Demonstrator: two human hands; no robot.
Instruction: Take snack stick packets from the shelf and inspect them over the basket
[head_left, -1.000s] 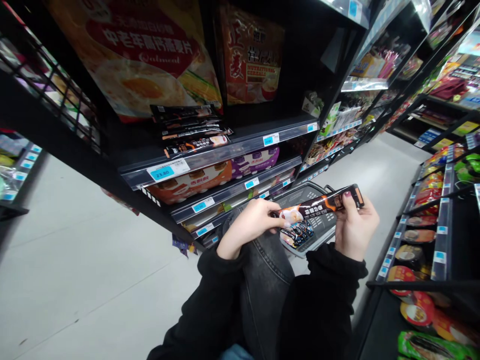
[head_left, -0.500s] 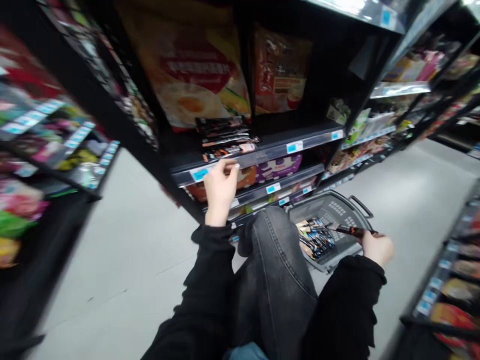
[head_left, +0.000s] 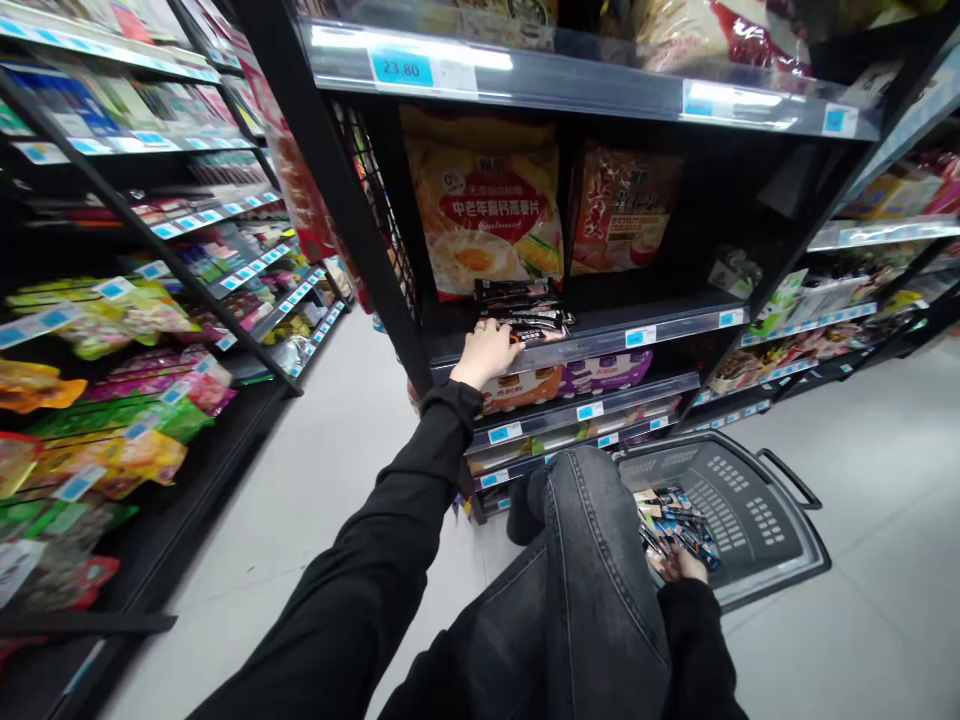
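My left hand (head_left: 486,353) rests at the front lip of a dark shelf, its fingers reaching over the edge beside a small pile of black stick sachets (head_left: 521,300). The fingers look spread, and no sachet shows lifted in them. Low on the right, my right hand (head_left: 684,566) is inside a grey shopping basket (head_left: 772,570). Its fingers are bent onto loose stick sachets (head_left: 679,515), blue, black and cream ones, at the basket's near left side. The fingertips are partly hidden among the sachets.
Behind the sachets stand a large oatmeal bag (head_left: 487,215) and a smaller orange bag (head_left: 624,210). Purple packs (head_left: 606,374) fill a lower shelf. My bent knee (head_left: 592,500) is between my arms, beside the basket. A snack rack (head_left: 142,420) stands on the left.
My right hand has lowered a dark stick sachet into the basket, down among the others. My left hand has moved from the front of the price rail up onto the shelf edge by the pile.
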